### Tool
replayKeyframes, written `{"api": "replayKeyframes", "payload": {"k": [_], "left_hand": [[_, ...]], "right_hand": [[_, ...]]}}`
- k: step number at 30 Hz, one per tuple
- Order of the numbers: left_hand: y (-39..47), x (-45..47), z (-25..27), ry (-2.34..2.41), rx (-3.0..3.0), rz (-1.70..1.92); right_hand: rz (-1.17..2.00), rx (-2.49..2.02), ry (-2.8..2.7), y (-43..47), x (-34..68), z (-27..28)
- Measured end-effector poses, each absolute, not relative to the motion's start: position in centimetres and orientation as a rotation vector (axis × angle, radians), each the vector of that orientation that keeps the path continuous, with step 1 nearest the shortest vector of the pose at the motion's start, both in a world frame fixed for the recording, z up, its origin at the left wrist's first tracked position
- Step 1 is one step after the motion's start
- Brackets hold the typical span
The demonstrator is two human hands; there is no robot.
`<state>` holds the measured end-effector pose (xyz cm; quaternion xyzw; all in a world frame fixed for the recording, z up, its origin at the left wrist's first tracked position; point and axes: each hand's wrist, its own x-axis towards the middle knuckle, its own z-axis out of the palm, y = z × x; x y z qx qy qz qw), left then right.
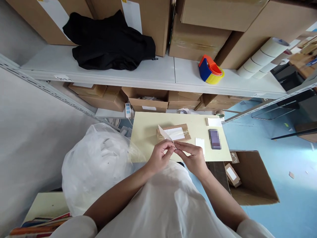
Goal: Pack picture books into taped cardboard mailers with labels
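Note:
Both hands meet over the front of a pale yellow table [146, 122]. My left hand [162, 153] pinches a small white sheet, perhaps a label [165, 134], by its lower corner. Fingertips of my right hand [193, 157] are closed on the same corner, touching the left ones. Behind the sheet lies a flat brown cardboard package [186, 129], taped and bearing a white label. Part of it is hidden by the sheet and my hands. A white slip [200, 142] rests just beyond my right hand.
A dark phone-like item [215, 138] and a white paper stack [214, 122] occupy the table's right side. At left stands a clear bag of white material [96, 165]. An open carton [257, 178] holds small packages at lower right. The shelf [163, 74] carries a tape dispenser [210, 70].

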<state>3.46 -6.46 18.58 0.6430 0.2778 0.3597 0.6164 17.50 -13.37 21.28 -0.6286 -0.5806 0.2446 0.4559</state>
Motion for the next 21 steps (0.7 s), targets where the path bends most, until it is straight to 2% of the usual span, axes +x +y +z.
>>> {"api": "replayKeyframes", "payload": {"k": [7, 13, 21], "left_hand": [[-5.8, 3.3, 18.9, 0.631, 1.650, 0.838], [-4.0, 2.6, 18.0, 0.757, 1.457, 0.672], [2.5, 1.9, 17.0, 0.935, 1.587, 0.638]], "right_hand": [[0.971, -1.447, -1.030, -12.3, 17.5, 20.0], [0.965, -1.450, -0.807, -11.2, 18.8, 18.2], [1.006, -1.388, -0.464, -11.5, 21.9, 16.0]]}}
